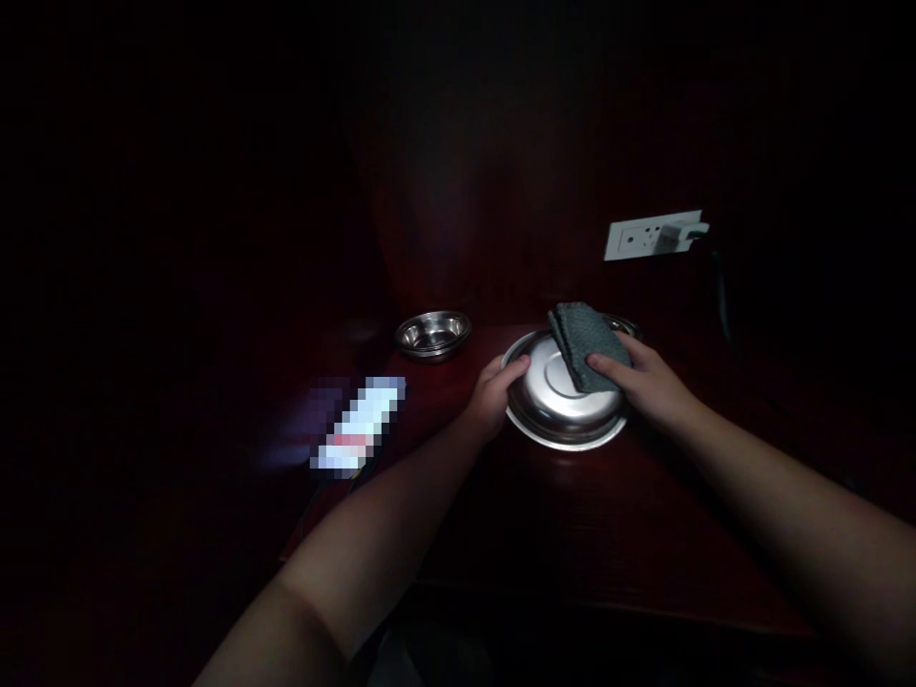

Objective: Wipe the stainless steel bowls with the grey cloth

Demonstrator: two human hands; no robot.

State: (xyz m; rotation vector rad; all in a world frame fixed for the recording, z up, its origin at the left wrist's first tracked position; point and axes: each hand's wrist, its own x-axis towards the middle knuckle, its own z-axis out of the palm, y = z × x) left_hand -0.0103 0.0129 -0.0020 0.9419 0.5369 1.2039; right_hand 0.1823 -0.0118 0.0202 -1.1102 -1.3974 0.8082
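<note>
A shiny steel bowl (565,420) is tilted with its rounded underside toward me. My left hand (493,393) grips its left rim, thumb on the outer surface and fingers hidden behind. In my right hand (644,372) is a folded grey-green cloth (591,348), pinched between thumb and fingers. The cloth lies against the upper right of the bowl's base. Part of another steel bowl (621,326) shows behind the cloth and my right hand.
Small steel bowls (434,336), apparently stacked, stand at the back left of the dark red table (572,534). A lit phone (362,425), its screen blurred, lies left with a cable. On the back wall is a white socket (651,237) with a plug and hanging cord.
</note>
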